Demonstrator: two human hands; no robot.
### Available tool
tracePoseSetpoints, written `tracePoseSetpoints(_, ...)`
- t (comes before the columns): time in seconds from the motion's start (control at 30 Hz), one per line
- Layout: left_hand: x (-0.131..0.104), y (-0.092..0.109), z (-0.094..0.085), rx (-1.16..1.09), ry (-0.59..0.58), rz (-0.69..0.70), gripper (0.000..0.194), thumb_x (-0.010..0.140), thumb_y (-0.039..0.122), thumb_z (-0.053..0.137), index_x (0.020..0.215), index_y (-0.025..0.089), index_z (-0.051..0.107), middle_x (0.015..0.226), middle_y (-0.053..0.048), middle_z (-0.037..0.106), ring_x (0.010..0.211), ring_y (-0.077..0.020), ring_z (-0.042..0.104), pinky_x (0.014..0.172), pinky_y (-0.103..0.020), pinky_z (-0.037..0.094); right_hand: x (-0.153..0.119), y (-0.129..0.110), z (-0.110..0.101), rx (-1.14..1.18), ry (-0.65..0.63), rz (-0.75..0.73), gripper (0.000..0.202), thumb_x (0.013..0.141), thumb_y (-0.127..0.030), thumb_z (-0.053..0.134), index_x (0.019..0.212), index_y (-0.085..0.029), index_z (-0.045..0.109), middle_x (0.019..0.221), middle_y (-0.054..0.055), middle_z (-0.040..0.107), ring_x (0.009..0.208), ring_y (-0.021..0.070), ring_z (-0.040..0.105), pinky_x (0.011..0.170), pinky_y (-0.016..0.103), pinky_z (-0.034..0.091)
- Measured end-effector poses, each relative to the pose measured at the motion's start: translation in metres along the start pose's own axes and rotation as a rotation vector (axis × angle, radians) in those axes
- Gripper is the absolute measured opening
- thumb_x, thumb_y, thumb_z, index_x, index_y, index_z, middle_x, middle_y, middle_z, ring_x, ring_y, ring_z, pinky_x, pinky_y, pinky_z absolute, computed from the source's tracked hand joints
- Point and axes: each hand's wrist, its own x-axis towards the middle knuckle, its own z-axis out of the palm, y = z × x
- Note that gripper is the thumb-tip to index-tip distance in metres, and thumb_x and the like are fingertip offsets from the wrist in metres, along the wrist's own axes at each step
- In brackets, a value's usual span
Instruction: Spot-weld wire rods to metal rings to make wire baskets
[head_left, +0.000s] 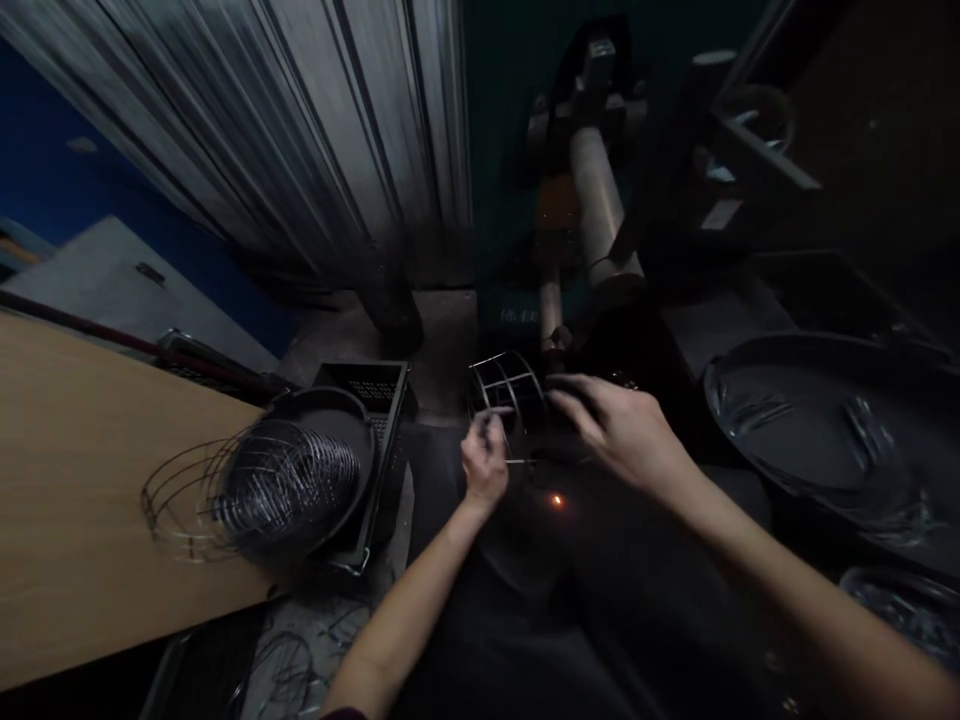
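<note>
A small curved wire frame [511,381] with crossing bars is in front of me, below the electrodes of a dark machine. My left hand [486,460] is closed on its near left side, fingers pinched on the wires. On the other side, my right hand [626,425] reaches in with thumb and fingers drawn together near the frame's right edge. Its fingertips are dark and blurred, so what they pinch is unclear. A glowing orange spark [557,500] shows below the hands, against dark cloth.
A round pan [367,425] with stacked wire grids [289,485] rests on a dark plastic crate [401,380] at left, beside a wooden board [97,480]. A large basin [795,470] with metal pieces stands at right. The machine's thick cylinder [600,200] rises ahead.
</note>
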Motion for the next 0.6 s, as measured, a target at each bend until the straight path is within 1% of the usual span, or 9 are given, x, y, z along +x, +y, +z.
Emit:
tracePoseSetpoints(0.1, -0.023, -0.019, -0.018, 0.373, -0.419, 0.452, 0.02, 0.083, 0.035, 0.056, 0.085, 0.019, 0.068, 0.061, -0.003, 0.056, 0.062, -0.0146, 0.05, 0.069, -0.03, 0.04, 0.015, 0.028, -0.001, -0.027, -0.047, 0.095, 0.013, 0.08, -0.031, 0.062, 0.082, -0.022, 0.071, 0.087, 0.004, 0.071, 0.088, 0.0234, 0.064, 0.082, 0.034, 0.047)
tracePoseSetpoints(0.17, -0.028, -0.029, -0.031, 0.541, -0.582, 0.703, 0.018, 0.085, 0.028, 0.051, 0.084, 0.019, 0.066, 0.067, -0.005, 0.061, 0.07, -0.0171, 0.053, 0.075, -0.035, 0.04, 0.014, 0.049, 0.001, -0.061, -0.075, 0.116, 0.013, 0.08, -0.031, 0.062, 0.085, -0.021, 0.069, 0.087, 0.005, 0.07, 0.085, 0.0226, 0.064, 0.077, 0.032, 0.047)
tracePoseSetpoints(0.23, -0.031, -0.038, -0.042, 0.653, -0.617, 0.845, 0.019, 0.087, 0.023, 0.046, 0.088, 0.018, 0.064, 0.067, -0.005, 0.061, 0.069, -0.0169, 0.052, 0.072, -0.035, 0.04, 0.008, 0.065, 0.006, -0.205, -0.007, 0.104, 0.017, 0.078, -0.031, 0.066, 0.089, -0.02, 0.066, 0.089, 0.008, 0.068, 0.085, 0.0245, 0.063, 0.076, 0.034, 0.047)
tracePoseSetpoints(0.33, -0.038, -0.049, -0.054, 0.74, -0.633, 0.939, 0.02, 0.088, 0.022, 0.045, 0.094, 0.017, 0.063, 0.065, -0.004, 0.059, 0.069, -0.0169, 0.051, 0.07, -0.034, 0.039, 0.002, 0.078, 0.01, -0.366, 0.042, 0.142, 0.018, 0.078, -0.032, 0.065, 0.09, -0.018, 0.064, 0.086, 0.011, 0.067, 0.083, 0.027, 0.063, 0.075, 0.036, 0.046)
tracePoseSetpoints(0.4, -0.042, -0.053, -0.06, 0.756, -0.692, 0.929, 0.022, 0.088, 0.03, 0.048, 0.098, 0.019, 0.064, 0.071, -0.006, 0.06, 0.078, -0.0193, 0.054, 0.074, -0.036, 0.04, 0.002, 0.084, 0.009, -0.309, -0.04, 0.184, 0.014, 0.081, -0.031, 0.061, 0.085, -0.019, 0.064, 0.083, 0.009, 0.068, 0.08, 0.0259, 0.064, 0.073, 0.035, 0.047)
tracePoseSetpoints(0.43, -0.043, -0.052, -0.063, 0.739, -0.702, 0.884, 0.026, 0.088, 0.036, 0.049, 0.1, 0.02, 0.065, 0.078, -0.007, 0.061, 0.084, -0.021, 0.054, 0.078, -0.038, 0.04, 0.002, 0.087, 0.008, -0.244, -0.087, 0.196, 0.014, 0.082, -0.032, 0.058, 0.083, -0.019, 0.064, 0.082, 0.008, 0.068, 0.08, 0.0249, 0.064, 0.073, 0.034, 0.047)
tracePoseSetpoints(0.47, -0.043, -0.05, -0.065, 0.697, -0.663, 0.808, 0.032, 0.086, 0.044, 0.05, 0.102, 0.021, 0.065, 0.086, -0.009, 0.062, 0.091, -0.0228, 0.054, 0.083, -0.04, 0.04, 0.002, 0.091, 0.006, -0.172, -0.12, 0.2, 0.015, 0.083, -0.033, 0.056, 0.083, -0.02, 0.065, 0.083, 0.007, 0.069, 0.08, 0.0239, 0.064, 0.072, 0.033, 0.048)
tracePoseSetpoints(0.53, -0.038, -0.041, -0.069, 0.536, -0.429, 0.555, 0.045, 0.084, 0.056, 0.047, 0.107, 0.021, 0.063, 0.104, -0.012, 0.059, 0.103, -0.0249, 0.053, 0.092, -0.043, 0.039, -0.004, 0.099, 0.002, -0.068, -0.153, 0.184, 0.019, 0.082, -0.036, 0.055, 0.084, -0.021, 0.065, 0.084, 0.006, 0.069, 0.079, 0.0232, 0.065, 0.071, 0.033, 0.049)
tracePoseSetpoints(0.6, -0.026, -0.029, -0.069, 0.279, -0.162, 0.157, 0.052, 0.086, 0.059, 0.041, 0.112, 0.018, 0.06, 0.112, -0.013, 0.058, 0.107, -0.0244, 0.053, 0.096, -0.041, 0.038, -0.019, 0.108, 0.002, -0.059, -0.143, 0.131, 0.021, 0.08, -0.04, 0.054, 0.085, -0.022, 0.064, 0.085, 0.006, 0.07, 0.08, 0.024, 0.065, 0.072, 0.034, 0.05)
